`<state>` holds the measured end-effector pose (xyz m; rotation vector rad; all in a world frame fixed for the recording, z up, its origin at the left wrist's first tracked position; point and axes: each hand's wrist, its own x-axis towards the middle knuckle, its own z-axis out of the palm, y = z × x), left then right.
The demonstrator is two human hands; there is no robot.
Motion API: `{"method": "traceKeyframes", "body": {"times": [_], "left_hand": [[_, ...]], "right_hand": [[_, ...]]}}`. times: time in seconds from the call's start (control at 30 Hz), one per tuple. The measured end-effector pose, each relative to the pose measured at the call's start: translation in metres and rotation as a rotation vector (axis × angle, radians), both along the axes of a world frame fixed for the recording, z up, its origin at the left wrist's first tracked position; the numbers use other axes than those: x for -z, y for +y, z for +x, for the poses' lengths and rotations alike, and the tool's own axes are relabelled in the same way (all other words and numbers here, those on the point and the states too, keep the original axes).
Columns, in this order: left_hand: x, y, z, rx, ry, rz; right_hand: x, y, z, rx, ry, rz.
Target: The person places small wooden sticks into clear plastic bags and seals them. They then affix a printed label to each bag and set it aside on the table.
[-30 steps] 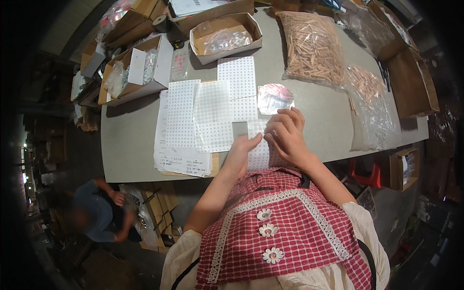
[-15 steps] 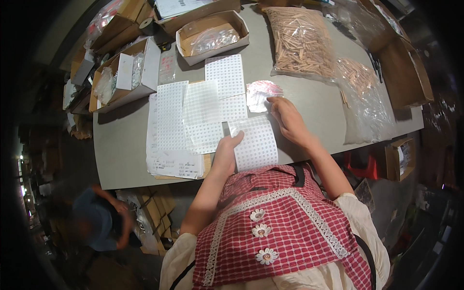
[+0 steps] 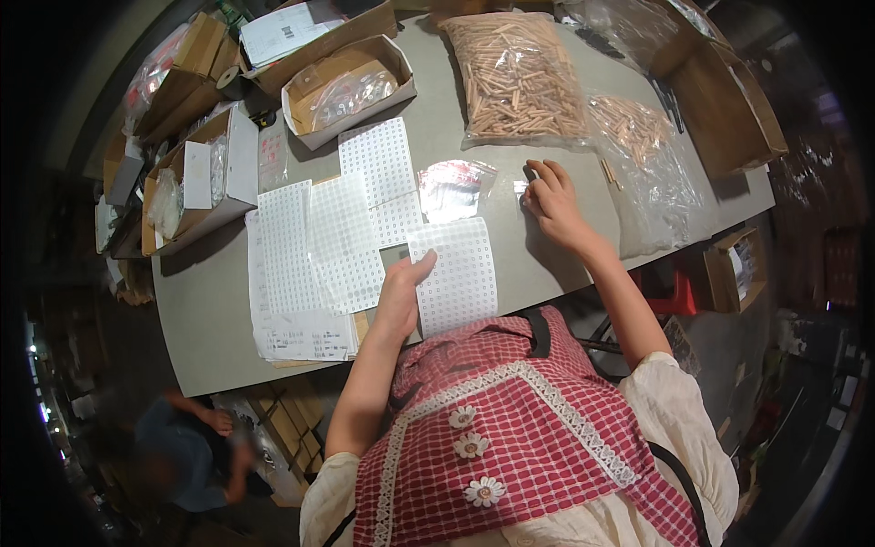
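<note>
My left hand (image 3: 401, 294) grips a white label sheet (image 3: 460, 283) at its left edge, thumb on top; the sheet is printed with rows of tiny marks. My right hand (image 3: 553, 202) is over the grey table, fingers bent and apart. Next to its thumb is a small whitish piece (image 3: 520, 187), too small to name; whether the thumb touches it I cannot tell. Between the hands, beyond the sheet, lies a pile of small clear plastic bags (image 3: 451, 193) with pinkish edges. More label sheets (image 3: 342, 237) overlap on the left, on top of papers (image 3: 296, 335).
At the back stand a big clear bag of wooden dowels (image 3: 519, 77) and a white carton (image 3: 351, 118) holding plastic bags. A second dowel bag (image 3: 647, 182) lies to the right, near a brown carton (image 3: 729, 118). More cartons (image 3: 239, 164) line the left. Another person (image 3: 187, 456) is at lower left.
My right hand has moved off the bag pile to the right, and its fingers have spread. The left hand still holds the label sheet. The whole view has shifted and turned slightly.
</note>
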<state>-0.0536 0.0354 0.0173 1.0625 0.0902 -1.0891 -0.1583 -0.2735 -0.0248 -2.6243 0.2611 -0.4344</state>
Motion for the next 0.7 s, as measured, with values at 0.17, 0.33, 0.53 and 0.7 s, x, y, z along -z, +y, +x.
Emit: {"method": "traceKeyframes", "body": {"times": [0.17,0.33,0.53,0.7], "left_hand": [[-0.003,0.001,0.000,0.051,-0.010,0.013],[-0.004,0.000,0.000,0.190,-0.066,0.032],[-0.010,-0.006,-0.003,0.133,-0.011,0.005],[-0.011,-0.010,-0.004,0.148,-0.077,0.066]], "right_hand": [[0.012,0.001,-0.003,0.103,-0.034,-0.223],[0.011,-0.007,0.005,0.261,-0.082,-0.027],[-0.052,0.054,-0.003,-0.063,-0.267,0.193],[-0.072,0.108,-0.001,-0.264,-0.237,0.035]]}}
